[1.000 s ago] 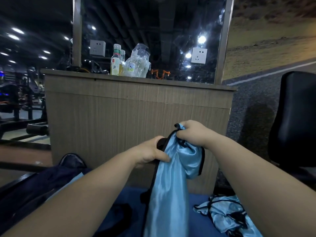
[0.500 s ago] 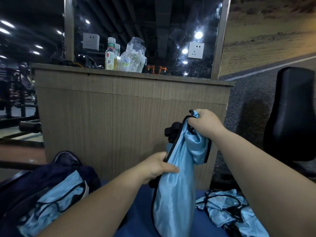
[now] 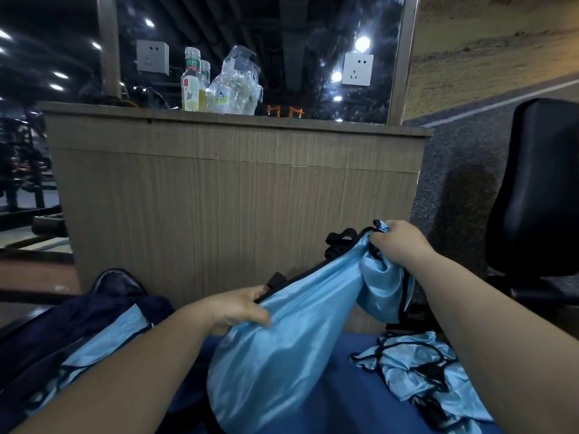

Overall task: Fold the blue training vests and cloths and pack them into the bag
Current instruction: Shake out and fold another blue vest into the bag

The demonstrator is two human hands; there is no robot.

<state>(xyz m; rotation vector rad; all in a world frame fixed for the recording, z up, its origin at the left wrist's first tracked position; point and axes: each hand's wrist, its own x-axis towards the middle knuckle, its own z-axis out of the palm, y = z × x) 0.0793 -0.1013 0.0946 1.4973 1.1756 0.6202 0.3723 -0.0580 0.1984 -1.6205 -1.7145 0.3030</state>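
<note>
A shiny light-blue training vest (image 3: 282, 349) with black trim hangs between my two hands over a blue surface (image 3: 344, 399). My left hand (image 3: 241, 308) grips its black-trimmed edge low at the centre. My right hand (image 3: 398, 242) grips a bunched end of it higher up on the right. A dark navy bag (image 3: 62, 333) lies open at the lower left with light-blue cloth (image 3: 103, 343) inside it. Another crumpled blue vest (image 3: 416, 368) with black straps lies on the blue surface at the lower right.
A wooden counter (image 3: 238, 189) stands right in front, with bottles (image 3: 191, 79) and a clear plastic bag (image 3: 238, 83) on top. A black chair (image 3: 539, 189) is at the right. Gym equipment (image 3: 25, 170) shows at the far left.
My hands have moved apart along the vest's trimmed edge: the left went down and left, the right stayed up at the right. The vest now stretches slantwise between them instead of hanging straight.
</note>
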